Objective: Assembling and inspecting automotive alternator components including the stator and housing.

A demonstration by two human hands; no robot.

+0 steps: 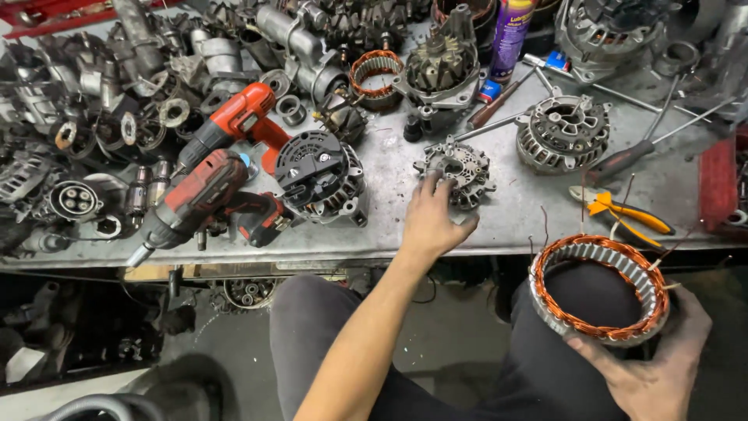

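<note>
Cordless drills: two, red (234, 121) and dark red (199, 199)
Copper-wound stators: two (600, 292) (374, 72)
Spray cans: one (508, 35)
Yellow-handled pliers: one (623, 214)

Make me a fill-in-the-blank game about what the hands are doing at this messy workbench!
1. The right hand holds a metal ring wound with ____-coloured wire.
2. The left hand reaches onto the bench and touches a grey metal part that lies to the ____ of the black-capped alternator.
3. Two ____ cordless drills lie on the bench's left side.

Missing words: copper; right; red
</note>
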